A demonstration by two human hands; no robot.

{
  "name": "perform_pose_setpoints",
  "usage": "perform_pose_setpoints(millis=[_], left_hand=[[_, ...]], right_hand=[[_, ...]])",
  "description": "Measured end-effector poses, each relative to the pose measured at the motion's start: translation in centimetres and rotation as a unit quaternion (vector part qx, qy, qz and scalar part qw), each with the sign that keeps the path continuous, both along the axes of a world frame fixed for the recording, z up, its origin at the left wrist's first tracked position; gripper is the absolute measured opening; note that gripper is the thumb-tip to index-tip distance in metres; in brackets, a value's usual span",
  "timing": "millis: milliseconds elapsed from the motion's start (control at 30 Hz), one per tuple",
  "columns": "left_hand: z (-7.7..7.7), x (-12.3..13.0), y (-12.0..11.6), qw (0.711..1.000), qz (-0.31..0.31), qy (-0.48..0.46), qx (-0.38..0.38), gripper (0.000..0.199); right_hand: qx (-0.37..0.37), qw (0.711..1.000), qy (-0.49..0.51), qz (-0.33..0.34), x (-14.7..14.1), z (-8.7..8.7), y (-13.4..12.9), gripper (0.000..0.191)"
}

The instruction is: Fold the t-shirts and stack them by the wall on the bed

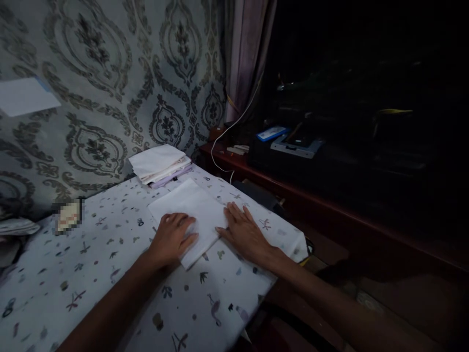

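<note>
A folded white cloth (205, 210) lies flat on a table covered with a patterned white sheet (120, 259). On the cloth's left part rests my left hand (174, 239), its fingers somewhat bent and apart, with nothing held. My right hand (245, 232) lies flat at the cloth's right edge, fingers stretched out, thumb toward the cloth. Behind the cloth, near the wall, sits a stack of folded white and lilac cloths (161, 164).
A pixelated object (68, 216) is at the table's left back edge. Along the right runs a dark red ledge (293, 188) with a blue-edged item (272, 133), a grey device (296, 145) and a white cable (234, 122). Patterned wall behind.
</note>
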State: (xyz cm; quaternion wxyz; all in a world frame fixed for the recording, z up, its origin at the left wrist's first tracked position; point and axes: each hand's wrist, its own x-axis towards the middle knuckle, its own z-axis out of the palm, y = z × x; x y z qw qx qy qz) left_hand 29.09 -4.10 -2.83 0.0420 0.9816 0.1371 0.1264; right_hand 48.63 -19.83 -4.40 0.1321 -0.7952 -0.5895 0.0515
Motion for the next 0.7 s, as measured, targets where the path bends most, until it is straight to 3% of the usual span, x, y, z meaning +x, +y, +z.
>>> perform_pose_setpoints(millis=[133,333,433,533,700], left_hand=[[0.1,4.9,2.8,0.998,-0.035,0.039,-0.043,0.052],[-0.8,11.3,10.8,0.982,0.000,0.141,-0.125,0.062],[-0.9,12.4,14.4,0.981,0.021,0.138,-0.136,0.061],[-0.6,12.8,16.3,0.984,0.045,0.115,-0.126,0.061],[0.2,10.6,15.0,0.989,0.109,0.037,-0.095,0.060]], right_hand=[[0.004,1.000,-0.014,0.010,-1.3,-0.1,2.8,0.089],[0.000,0.999,-0.051,0.015,-1.6,-2.0,3.8,0.089],[0.008,0.998,-0.064,0.018,-1.3,-2.6,3.4,0.088],[0.023,0.997,-0.074,0.022,-1.0,-3.1,3.4,0.087],[0.043,0.994,-0.096,0.022,-0.9,-3.8,3.5,0.086]])
